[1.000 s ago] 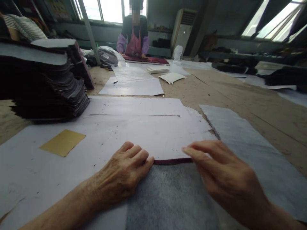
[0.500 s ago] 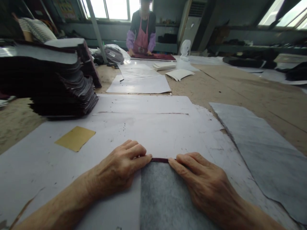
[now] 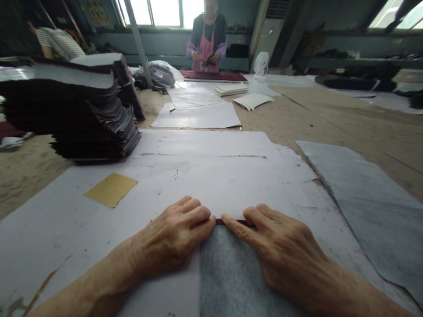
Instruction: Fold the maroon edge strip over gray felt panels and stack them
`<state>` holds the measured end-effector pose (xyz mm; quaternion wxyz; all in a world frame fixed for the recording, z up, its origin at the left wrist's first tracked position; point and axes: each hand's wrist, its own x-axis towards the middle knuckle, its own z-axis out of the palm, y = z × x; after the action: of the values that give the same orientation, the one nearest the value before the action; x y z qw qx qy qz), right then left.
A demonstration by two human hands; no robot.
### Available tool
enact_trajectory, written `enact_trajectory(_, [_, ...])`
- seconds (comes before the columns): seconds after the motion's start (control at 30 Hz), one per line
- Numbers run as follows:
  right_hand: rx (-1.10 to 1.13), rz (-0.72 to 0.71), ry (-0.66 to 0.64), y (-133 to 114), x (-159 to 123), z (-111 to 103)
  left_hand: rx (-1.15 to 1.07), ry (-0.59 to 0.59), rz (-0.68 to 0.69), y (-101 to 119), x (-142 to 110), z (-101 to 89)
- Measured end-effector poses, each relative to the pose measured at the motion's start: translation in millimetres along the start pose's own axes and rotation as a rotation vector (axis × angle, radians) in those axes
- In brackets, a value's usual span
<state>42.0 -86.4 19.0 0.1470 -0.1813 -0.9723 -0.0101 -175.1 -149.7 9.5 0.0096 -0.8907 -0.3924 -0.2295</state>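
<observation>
Under both hands (image 3: 224, 240) lies the maroon-edged grey cloth (image 3: 228, 264)

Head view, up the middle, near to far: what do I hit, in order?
Grey piece → its dark red edge, at the fingers of left hand and right hand → bare part of big white paper → smaller white sheet → dark red cloth → person in pink apron.

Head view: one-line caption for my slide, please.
Two bare hands press the narrow dark-red folded edge of a grey fabric sheet on white paper.
</observation>
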Motion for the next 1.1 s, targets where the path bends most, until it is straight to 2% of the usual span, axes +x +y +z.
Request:
enact_trajectory(0.2, [-0.077, -0.023, -0.063, -5, 5, -4, 0.0, -0.031, 0.006, -4, -1, 1.0])
enact_trajectory(0.27, [-0.112, -0.031, -0.069, -7, 5, -5, -0.037, 0.038, -0.032, -5, -1, -2.4])
enact_trajectory(0.33, [-0.13, -0.036, -0.074, -7, 5, -4, -0.094, 0.16, -0.095, -1, -1, -8.3])
enact_trajectory(0.4, [-0.123, -0.036, -0.077, -7, 5, -4, -0.138, 0.231, -0.185, 12, -3, -12.8])
enact_trajectory(0.47, [-0.099, -0.029, -0.091, -5, 6, -3, -0.128, 0.234, -0.267, 32, -6, -11.8])
enact_trajectory(0.57, [-0.065, -0.032, -0.125, -2, 9, -2, 0.027, 0.257, -0.313, 61, -13, 0.2])
enact_trajectory(0.67, [-0.037, -0.043, -0.175, 2, 13, -3, 0.167, 0.28, -0.332, 75, -17, 12.7])
enact_trajectory(0.93, [-0.042, -0.068, -0.289, 10, 20, -2, 0.178, 0.273, -0.387, 74, -17, 15.7])
enact_trajectory(1.1, [-0.047, -0.095, -0.243, 11, 22, -1, 0.236, 0.266, -0.389, 75, -19, 18.8])
